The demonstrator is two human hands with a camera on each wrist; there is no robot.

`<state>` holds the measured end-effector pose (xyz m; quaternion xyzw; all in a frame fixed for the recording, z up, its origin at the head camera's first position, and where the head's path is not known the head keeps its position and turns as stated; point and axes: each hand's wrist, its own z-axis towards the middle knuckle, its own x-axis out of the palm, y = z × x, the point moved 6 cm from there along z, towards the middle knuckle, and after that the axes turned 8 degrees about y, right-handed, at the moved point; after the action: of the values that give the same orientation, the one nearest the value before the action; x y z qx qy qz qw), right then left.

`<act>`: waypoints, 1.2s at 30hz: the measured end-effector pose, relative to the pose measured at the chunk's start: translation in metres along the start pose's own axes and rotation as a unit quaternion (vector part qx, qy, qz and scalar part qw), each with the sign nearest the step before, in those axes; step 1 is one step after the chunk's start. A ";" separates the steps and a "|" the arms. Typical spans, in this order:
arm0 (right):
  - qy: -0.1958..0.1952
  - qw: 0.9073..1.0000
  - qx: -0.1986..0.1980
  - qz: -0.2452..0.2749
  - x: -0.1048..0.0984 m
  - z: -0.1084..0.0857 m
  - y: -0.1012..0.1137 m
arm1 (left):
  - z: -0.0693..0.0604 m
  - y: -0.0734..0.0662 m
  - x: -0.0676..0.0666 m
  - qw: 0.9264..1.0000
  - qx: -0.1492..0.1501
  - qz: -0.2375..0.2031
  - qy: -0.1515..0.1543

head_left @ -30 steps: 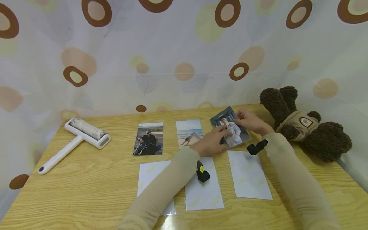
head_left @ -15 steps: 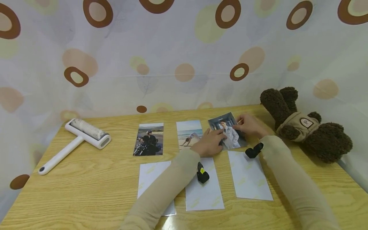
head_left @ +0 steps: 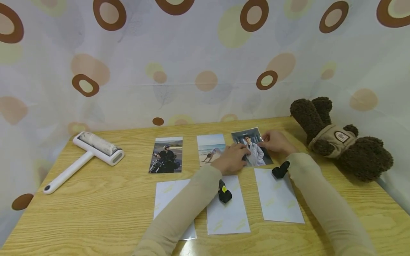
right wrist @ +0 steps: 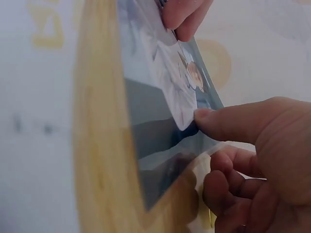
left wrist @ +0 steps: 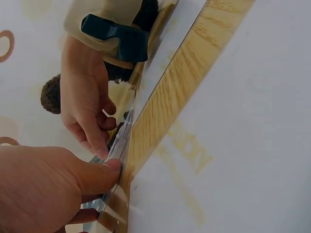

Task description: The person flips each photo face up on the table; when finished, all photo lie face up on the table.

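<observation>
A glossy photo card of a figure in a white coat (head_left: 255, 153) lies at the back, right of the beach photo (head_left: 209, 145). The left hand (head_left: 231, 159) holds its left side, partly over the beach photo's lower right corner. At its right edge the right hand (head_left: 277, 141) pinches the card. In the left wrist view, the left hand (left wrist: 43, 187) has its thumb on the card's edge, facing the right hand (left wrist: 86, 97). The right wrist view shows the right hand (right wrist: 272, 145) with thumb on the card (right wrist: 155, 104) and other fingers curled below.
A motorcycle photo (head_left: 166, 155) lies left of the beach photo. Three white cards lie in front: left (head_left: 169, 190), middle (head_left: 227, 220), right (head_left: 278, 199). A white lint roller (head_left: 73, 167) is far left, a brown teddy bear (head_left: 333, 140) far right.
Both hands have turned the white-coat photo more upright and shifted it slightly left and nearer. The right hand has moved left and a little toward the front with its edge.
</observation>
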<state>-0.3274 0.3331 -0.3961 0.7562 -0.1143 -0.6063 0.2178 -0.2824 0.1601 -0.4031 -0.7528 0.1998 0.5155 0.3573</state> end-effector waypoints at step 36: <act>-0.014 0.993 -0.118 -0.010 0.029 -0.023 0.082 | -0.081 0.020 -0.031 0.997 0.008 0.026 -0.069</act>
<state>-0.2905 0.2529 -0.3787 0.7179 -0.0376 -0.6281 0.2977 -0.2568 0.0847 -0.3636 -0.7073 0.1978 0.5737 0.3625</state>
